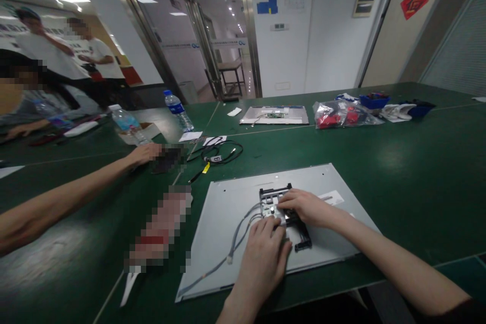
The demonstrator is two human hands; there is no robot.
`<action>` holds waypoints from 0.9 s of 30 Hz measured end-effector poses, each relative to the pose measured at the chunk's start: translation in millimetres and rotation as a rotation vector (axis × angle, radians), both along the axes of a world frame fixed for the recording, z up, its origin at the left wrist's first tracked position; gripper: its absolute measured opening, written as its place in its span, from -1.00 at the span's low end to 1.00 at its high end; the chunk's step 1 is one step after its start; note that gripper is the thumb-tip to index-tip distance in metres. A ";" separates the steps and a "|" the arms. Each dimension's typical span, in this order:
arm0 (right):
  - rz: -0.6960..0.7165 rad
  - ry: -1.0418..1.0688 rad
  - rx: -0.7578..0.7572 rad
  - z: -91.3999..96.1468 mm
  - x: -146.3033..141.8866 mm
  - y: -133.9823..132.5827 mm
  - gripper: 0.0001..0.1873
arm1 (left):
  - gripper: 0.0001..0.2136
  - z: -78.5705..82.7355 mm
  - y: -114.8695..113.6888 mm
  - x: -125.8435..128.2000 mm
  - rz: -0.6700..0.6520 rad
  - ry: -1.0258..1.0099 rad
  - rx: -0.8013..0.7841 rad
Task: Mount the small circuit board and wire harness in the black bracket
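A flat grey display panel (212, 223) lies back side up on the green table in front of me. On its middle sits a black bracket (302, 235) with metal parts. My left hand (266, 245) is at the bracket's near left side, fingers bent together onto it and thumb apart. From the right, my right hand (309, 207) reaches over the bracket, its fingers curled onto the far part. Grey cables (237, 238) run from the bracket leftward across the panel to its near left corner. My fingertips hide the exact contact points.
Another person's arm (76, 192) reaches in from the left to a dark blurred item. A coiled black cable (237, 152), bottles (177, 110), a second panel (275, 115), plastic bags with red items (341, 116) and blue bins (374, 101) are on the green table (417, 172).
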State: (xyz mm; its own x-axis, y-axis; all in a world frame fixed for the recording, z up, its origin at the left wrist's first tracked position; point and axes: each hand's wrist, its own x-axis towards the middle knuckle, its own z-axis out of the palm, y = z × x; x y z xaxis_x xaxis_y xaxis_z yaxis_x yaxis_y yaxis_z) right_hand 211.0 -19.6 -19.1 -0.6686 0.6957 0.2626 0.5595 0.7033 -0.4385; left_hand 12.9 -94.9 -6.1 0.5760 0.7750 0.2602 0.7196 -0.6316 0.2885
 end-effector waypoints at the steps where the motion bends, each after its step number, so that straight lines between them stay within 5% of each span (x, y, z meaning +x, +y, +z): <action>1: 0.001 0.002 0.000 0.2 -0.1 -0.4 -0.50 | -0.86 -0.7 -0.8 -0.7 -0.002 0.005 0.008; 27: 0.009 0.125 -0.054 -7.2 2.9 4.6 -0.49 | -0.70 -11.0 -1.7 -5.2 -0.042 0.079 0.057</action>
State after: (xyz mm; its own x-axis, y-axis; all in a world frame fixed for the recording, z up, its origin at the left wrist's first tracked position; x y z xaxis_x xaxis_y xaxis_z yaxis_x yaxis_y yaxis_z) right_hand 213.9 -15.0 -26.3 -0.6396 0.7049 0.3067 0.4918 0.6818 -0.5416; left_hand 7.7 -96.6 -17.1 0.6278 0.7352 0.2556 0.7113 -0.6752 0.1953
